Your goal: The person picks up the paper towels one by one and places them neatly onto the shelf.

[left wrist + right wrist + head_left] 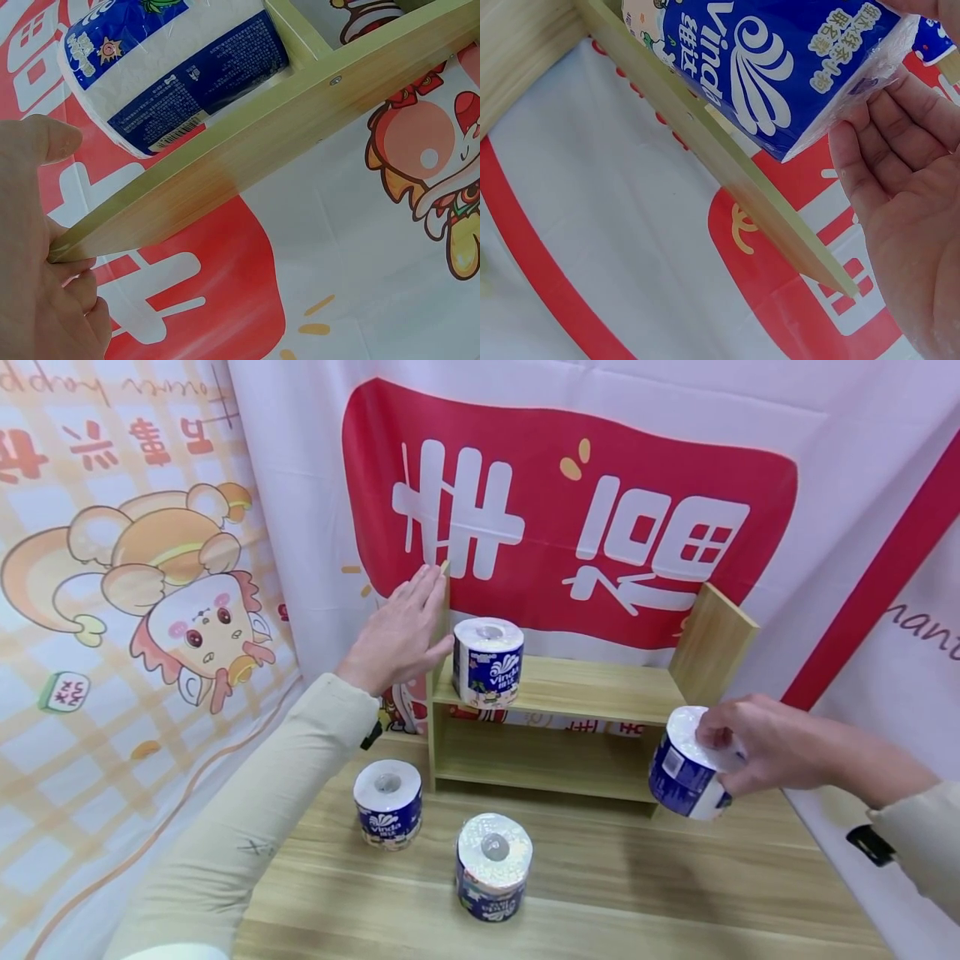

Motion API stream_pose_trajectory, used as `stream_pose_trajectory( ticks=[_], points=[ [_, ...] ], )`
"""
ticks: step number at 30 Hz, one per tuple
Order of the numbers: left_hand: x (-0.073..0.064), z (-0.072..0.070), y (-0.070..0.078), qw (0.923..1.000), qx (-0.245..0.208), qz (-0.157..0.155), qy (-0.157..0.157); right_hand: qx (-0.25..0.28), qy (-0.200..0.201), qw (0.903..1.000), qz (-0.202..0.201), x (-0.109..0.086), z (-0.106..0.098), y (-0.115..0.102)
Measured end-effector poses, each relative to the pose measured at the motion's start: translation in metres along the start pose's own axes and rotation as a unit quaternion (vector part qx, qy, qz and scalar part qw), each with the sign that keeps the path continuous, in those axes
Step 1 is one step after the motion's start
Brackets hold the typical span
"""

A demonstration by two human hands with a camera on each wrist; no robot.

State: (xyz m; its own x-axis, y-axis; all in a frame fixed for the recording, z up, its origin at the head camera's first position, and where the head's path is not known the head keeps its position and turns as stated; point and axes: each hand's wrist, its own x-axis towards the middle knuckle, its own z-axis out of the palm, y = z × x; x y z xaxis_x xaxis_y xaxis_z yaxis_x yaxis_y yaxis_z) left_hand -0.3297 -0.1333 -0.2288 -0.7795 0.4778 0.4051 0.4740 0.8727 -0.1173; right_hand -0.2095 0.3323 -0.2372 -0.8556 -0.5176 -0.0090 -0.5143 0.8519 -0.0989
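Note:
My left hand [401,631] lies against the upright left side panel [187,176] of a small wooden shelf, fingers nearly straight and thumb spread to the panel's inner side. Close to that thumb, a wrapped blue-and-white toilet roll [488,664] stands on the upper board. With the right hand [757,739] I grip another toilet roll [686,777] by its top, held up at the shelf's right end. In the right wrist view this toilet roll [772,67] shows its label and crinkled clear wrap. Two more rolls stand on the table: a left one [387,814] and a nearer one [493,877].
The shelf has an upper board [592,685], a lower board [540,768] and a right side panel [712,639]. It stands on a wood-grain table [600,893]. Behind hangs a printed cloth [570,527]; a cartoon-printed cloth [112,568] covers the left side.

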Motion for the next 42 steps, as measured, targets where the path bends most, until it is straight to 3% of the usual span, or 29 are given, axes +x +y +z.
stream_pose_trajectory(
  ticks=[42],
  points=[
    [-0.004,-0.002,0.001,1.0000,0.005,0.003,0.005,-0.014,0.011,0.9997,0.018,0.018,-0.037,-0.015]
  ],
)
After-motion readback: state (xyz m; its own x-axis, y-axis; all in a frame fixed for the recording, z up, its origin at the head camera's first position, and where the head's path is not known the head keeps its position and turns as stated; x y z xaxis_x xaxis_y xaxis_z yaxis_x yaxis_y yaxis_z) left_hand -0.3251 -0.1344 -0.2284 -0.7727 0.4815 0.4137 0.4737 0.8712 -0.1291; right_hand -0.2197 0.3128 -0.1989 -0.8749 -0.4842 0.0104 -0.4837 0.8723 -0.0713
